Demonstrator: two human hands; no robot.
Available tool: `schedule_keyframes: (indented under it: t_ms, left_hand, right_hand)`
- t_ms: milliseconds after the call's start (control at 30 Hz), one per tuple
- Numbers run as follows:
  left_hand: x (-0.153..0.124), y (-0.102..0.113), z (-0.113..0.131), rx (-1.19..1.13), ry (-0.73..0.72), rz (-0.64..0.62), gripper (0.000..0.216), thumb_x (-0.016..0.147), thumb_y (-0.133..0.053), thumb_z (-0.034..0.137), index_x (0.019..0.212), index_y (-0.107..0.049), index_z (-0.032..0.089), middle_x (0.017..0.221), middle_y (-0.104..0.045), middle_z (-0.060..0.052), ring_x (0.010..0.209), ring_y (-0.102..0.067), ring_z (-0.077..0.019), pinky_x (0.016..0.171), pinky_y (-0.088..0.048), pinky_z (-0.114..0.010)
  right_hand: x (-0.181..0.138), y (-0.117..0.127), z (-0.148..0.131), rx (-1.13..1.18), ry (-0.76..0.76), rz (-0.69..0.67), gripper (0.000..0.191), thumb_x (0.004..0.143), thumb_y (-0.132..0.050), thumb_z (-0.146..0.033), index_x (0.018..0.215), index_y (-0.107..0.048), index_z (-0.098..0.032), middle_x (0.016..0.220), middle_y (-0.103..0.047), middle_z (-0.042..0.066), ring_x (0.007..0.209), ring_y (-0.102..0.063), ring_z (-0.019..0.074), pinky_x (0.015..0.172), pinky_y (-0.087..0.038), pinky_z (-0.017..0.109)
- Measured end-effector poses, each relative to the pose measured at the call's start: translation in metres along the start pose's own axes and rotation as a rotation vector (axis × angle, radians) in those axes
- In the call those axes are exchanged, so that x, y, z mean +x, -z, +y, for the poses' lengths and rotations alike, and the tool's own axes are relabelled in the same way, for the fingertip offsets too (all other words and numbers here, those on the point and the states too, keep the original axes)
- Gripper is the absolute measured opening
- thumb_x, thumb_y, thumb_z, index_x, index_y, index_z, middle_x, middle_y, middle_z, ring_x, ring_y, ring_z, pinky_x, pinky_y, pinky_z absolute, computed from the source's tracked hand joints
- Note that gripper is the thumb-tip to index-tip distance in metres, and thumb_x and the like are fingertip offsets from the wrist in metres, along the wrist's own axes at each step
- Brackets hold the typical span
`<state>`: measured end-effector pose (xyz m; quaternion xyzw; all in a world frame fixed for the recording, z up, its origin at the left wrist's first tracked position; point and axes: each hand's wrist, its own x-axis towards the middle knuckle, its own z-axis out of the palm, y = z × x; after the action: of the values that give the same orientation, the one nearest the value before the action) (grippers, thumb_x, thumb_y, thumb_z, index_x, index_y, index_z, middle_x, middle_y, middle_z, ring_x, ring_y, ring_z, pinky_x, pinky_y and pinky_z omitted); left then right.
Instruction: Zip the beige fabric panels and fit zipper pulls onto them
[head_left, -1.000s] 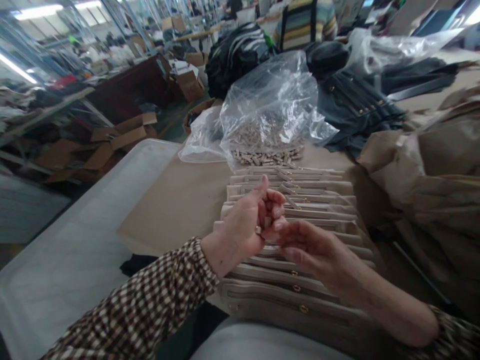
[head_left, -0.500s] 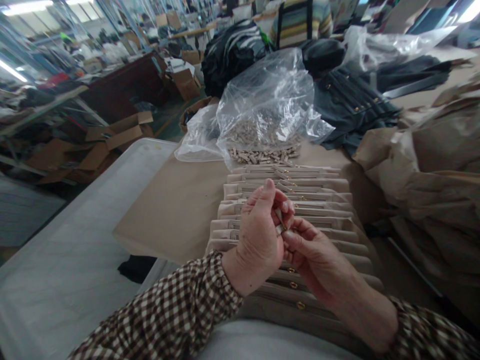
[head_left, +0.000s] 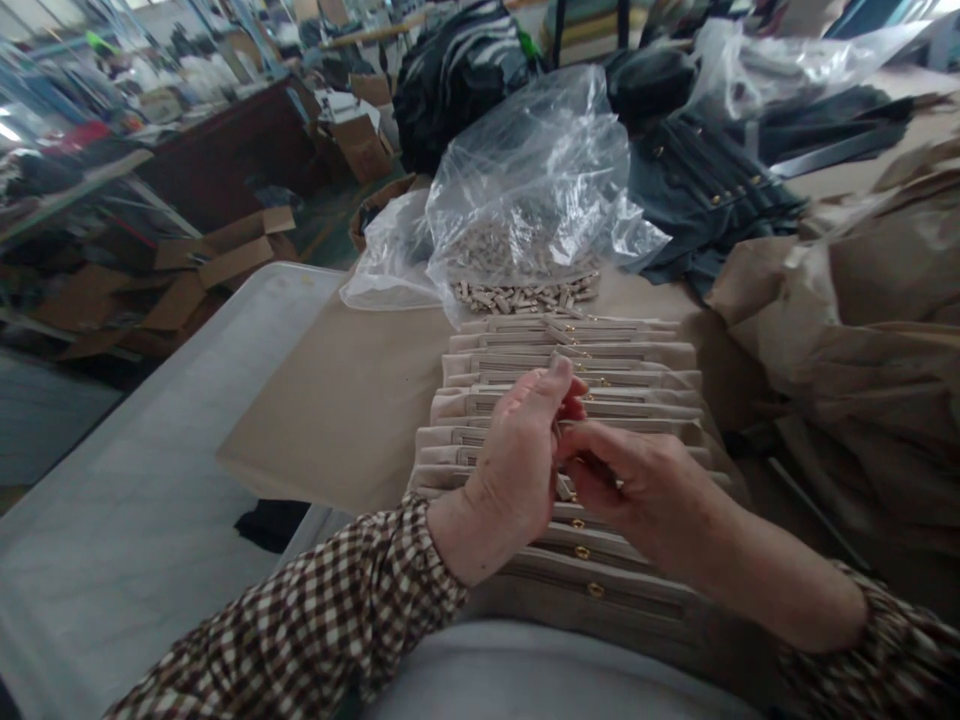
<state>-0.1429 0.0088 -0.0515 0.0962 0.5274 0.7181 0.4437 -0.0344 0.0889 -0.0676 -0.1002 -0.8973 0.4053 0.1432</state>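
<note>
My left hand [head_left: 510, 460] is closed with its thumb up, over a row of overlapping beige zippered pieces [head_left: 645, 404]. Against its fingers, my right hand [head_left: 645, 475] pinches at the same spot. Between the fingertips shows a sliver of a small beige zipper pull [head_left: 557, 428]; most of it is hidden. Gold zipper sliders [head_left: 582, 552] show on the nearer pieces, below the hands. On several farther pieces, beige pulls [head_left: 556, 332] hang at the zippers.
A heap of loose beige pulls [head_left: 517, 298] spills from a clear plastic bag [head_left: 532, 160] beyond the row. Brown paper [head_left: 330, 400] lies to the left on a white tabletop [head_left: 150, 480]. Crumpled brown paper [head_left: 862, 370] and dark leather pieces [head_left: 712, 200] are at right.
My right hand has turned and lifted slightly, its fingers closing in against the left hand. The small pull, plainer to see before, is now mostly covered. The whole view has shifted slightly.
</note>
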Motion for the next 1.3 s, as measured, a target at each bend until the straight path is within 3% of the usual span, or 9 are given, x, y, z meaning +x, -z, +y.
schedule_keyframes:
  t_ms: [100, 167, 233, 367, 467, 567, 767, 1000, 1300]
  left_hand:
    - [-0.002, 0.016, 0.003, 0.333, -0.057, -0.237, 0.022, 0.087, -0.061, 0.037, 0.083, -0.057, 0.016, 0.074, -0.054, 0.003, 0.068, -0.048, -0.0082, 0.065, -0.040, -0.020]
    - [-0.006, 0.027, 0.004, 0.617, -0.024, -0.412, 0.018, 0.089, -0.060, 0.033, 0.083, -0.060, 0.015, 0.073, -0.057, 0.002, 0.068, -0.049, -0.0094, 0.064, -0.039, -0.021]
    - [-0.012, 0.037, 0.005, 0.870, 0.014, -0.505, 0.018, 0.090, -0.058, 0.028, 0.080, -0.063, 0.015, 0.070, -0.058, 0.002, 0.066, -0.049, -0.0102, 0.062, -0.038, -0.022]
    - [-0.023, 0.042, 0.008, 1.197, -0.043, -0.555, 0.021, 0.091, -0.058, 0.026, 0.074, -0.063, 0.015, 0.068, -0.060, 0.001, 0.065, -0.052, -0.0108, 0.060, -0.038, -0.022]
    - [-0.026, 0.038, 0.012, 1.486, -0.137, -0.642, 0.024, 0.092, -0.057, 0.028, 0.073, -0.064, 0.014, 0.073, -0.066, -0.003, 0.071, -0.060, -0.0158, 0.067, -0.045, -0.027]
    - [-0.025, 0.033, 0.013, 1.734, -0.158, -0.710, 0.028, 0.095, -0.052, 0.029, 0.080, -0.067, 0.012, 0.081, -0.070, -0.009, 0.079, -0.066, -0.0225, 0.074, -0.051, -0.034]
    - [-0.020, 0.030, 0.009, 1.817, -0.087, -0.701, 0.030, 0.096, -0.049, 0.030, 0.085, -0.070, 0.012, 0.088, -0.072, -0.011, 0.084, -0.068, -0.0267, 0.078, -0.055, -0.039]
    - [-0.027, 0.033, 0.006, 1.798, -0.154, -0.679, 0.028, 0.097, -0.047, 0.031, 0.089, -0.068, 0.014, 0.090, -0.071, -0.009, 0.084, -0.068, -0.0254, 0.079, -0.055, -0.039]
    - [-0.030, 0.033, 0.005, 1.858, -0.167, -0.670, 0.026, 0.097, -0.046, 0.028, 0.092, -0.067, 0.014, 0.090, -0.070, -0.010, 0.080, -0.069, -0.0269, 0.072, -0.056, -0.040]
  right_hand:
    - [-0.012, 0.000, 0.006, 0.305, -0.193, 0.079, 0.010, 0.086, -0.048, -0.020, 0.084, -0.058, -0.020, 0.060, -0.061, -0.003, 0.052, -0.057, 0.0098, 0.051, -0.046, 0.019]
    - [-0.022, 0.000, 0.012, 0.451, -0.305, 0.048, 0.010, 0.088, -0.051, -0.027, 0.084, -0.058, -0.020, 0.061, -0.063, -0.002, 0.055, -0.061, 0.0114, 0.052, -0.050, 0.021]
    - [-0.032, -0.002, 0.016, 0.478, -0.355, 0.000, 0.012, 0.089, -0.054, -0.030, 0.087, -0.059, -0.020, 0.066, -0.066, 0.000, 0.058, -0.063, 0.0123, 0.054, -0.052, 0.021]
    - [-0.048, -0.008, 0.017, 0.198, -0.276, -0.077, 0.012, 0.089, -0.054, -0.023, 0.085, -0.064, -0.022, 0.066, -0.066, -0.003, 0.055, -0.061, 0.0112, 0.051, -0.045, 0.020]
    - [-0.054, -0.012, 0.016, -0.056, -0.167, -0.129, 0.018, 0.089, -0.053, -0.015, 0.079, -0.066, -0.023, 0.068, -0.068, -0.003, 0.057, -0.062, 0.0118, 0.054, -0.043, 0.022]
    - [-0.055, -0.016, 0.018, -0.197, -0.080, -0.149, 0.022, 0.088, -0.050, -0.010, 0.087, -0.067, -0.023, 0.075, -0.071, -0.002, 0.065, -0.066, 0.0142, 0.058, -0.044, 0.024]
    - [-0.051, -0.022, 0.025, -0.289, -0.064, -0.168, 0.020, 0.082, -0.054, -0.006, 0.084, -0.065, -0.023, 0.077, -0.071, -0.003, 0.065, -0.066, 0.0156, 0.058, -0.042, 0.025]
    - [-0.052, -0.021, 0.025, -0.279, -0.135, -0.241, 0.021, 0.083, -0.057, -0.009, 0.088, -0.068, -0.025, 0.082, -0.073, -0.003, 0.071, -0.068, 0.0162, 0.062, -0.043, 0.025]
    - [-0.051, -0.023, 0.022, -0.432, -0.074, -0.198, 0.018, 0.081, -0.054, -0.010, 0.080, -0.064, -0.023, 0.067, -0.069, -0.002, 0.058, -0.064, 0.0158, 0.051, -0.032, 0.026]
